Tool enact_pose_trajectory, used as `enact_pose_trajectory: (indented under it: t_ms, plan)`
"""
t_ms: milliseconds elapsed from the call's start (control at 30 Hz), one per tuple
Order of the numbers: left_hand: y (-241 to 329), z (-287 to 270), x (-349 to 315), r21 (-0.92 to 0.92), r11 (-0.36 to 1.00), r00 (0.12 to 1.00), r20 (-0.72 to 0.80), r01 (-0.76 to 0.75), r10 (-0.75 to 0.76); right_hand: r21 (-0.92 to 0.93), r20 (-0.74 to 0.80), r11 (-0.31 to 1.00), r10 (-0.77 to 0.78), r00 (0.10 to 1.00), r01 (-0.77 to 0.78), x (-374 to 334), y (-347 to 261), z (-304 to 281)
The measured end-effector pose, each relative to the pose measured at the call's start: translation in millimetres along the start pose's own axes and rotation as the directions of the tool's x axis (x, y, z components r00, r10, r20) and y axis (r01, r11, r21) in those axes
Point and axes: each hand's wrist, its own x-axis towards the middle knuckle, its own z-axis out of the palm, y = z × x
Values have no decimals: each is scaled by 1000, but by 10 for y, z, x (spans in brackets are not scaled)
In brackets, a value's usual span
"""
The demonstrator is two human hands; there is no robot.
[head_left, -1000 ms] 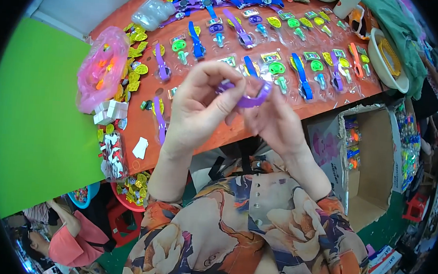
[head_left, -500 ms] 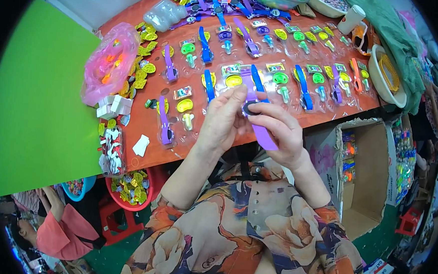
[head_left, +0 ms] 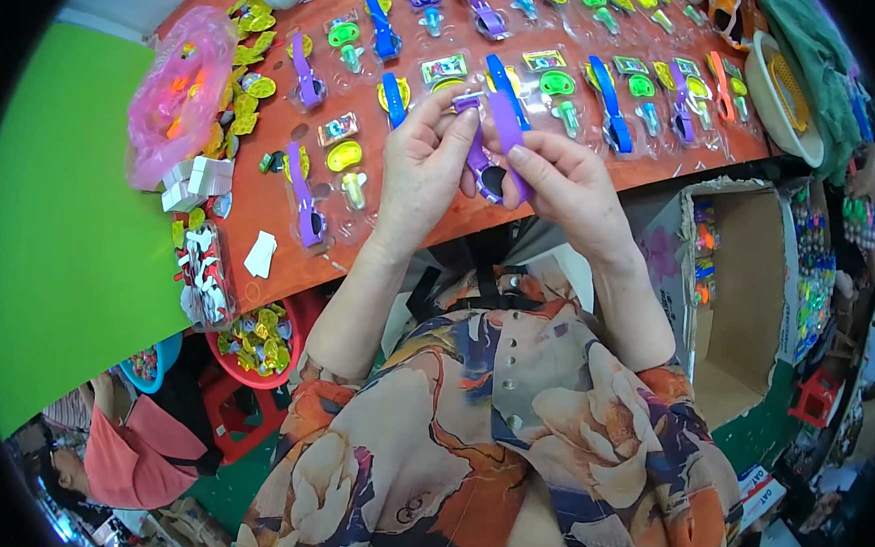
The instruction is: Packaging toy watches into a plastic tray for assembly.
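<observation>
Between both hands is a purple toy wristwatch (head_left: 507, 122) with a dark round face. My left hand (head_left: 419, 172) is closed, pinching one strap end by the buckle between thumb and fingers. The other strap end stands up, bent round, with my right hand (head_left: 573, 192) pinching the watch beside its face. Just beyond my hands, clear plastic trays lie in rows, holding toy watches such as a blue one (head_left: 610, 109), a green dummy-shaped piece (head_left: 557, 83) and small cards. A tray with a purple watch (head_left: 305, 200) and a yellow piece (head_left: 344, 156) lies to the left.
On the red table (head_left: 288, 264), a pink plastic bag (head_left: 177, 102) of orange pieces stands left, near white boxes (head_left: 210, 176) and a clear tub (head_left: 203, 284). A red basin (head_left: 298, 335) sits below left. An open cardboard box (head_left: 737, 292) and a cream basin (head_left: 783, 104) are right.
The purple strap, earlier hanging down under my right hand, now bends upward toward my left hand's end. My right hand's grip has shifted. The whole view has tilted lower.
</observation>
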Motion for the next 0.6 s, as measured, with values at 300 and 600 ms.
enact_pose_trajectory:
  t_ms: [300,600]
  plan:
    - [-176,-71,-46,306,937,986,49,-167,160,-24,8,991,133,991,-133,92,76,22]
    - [-204,-100,-28,828,10,740,496,-561,454,-74,-91,972,-231,969,225,343,288,51]
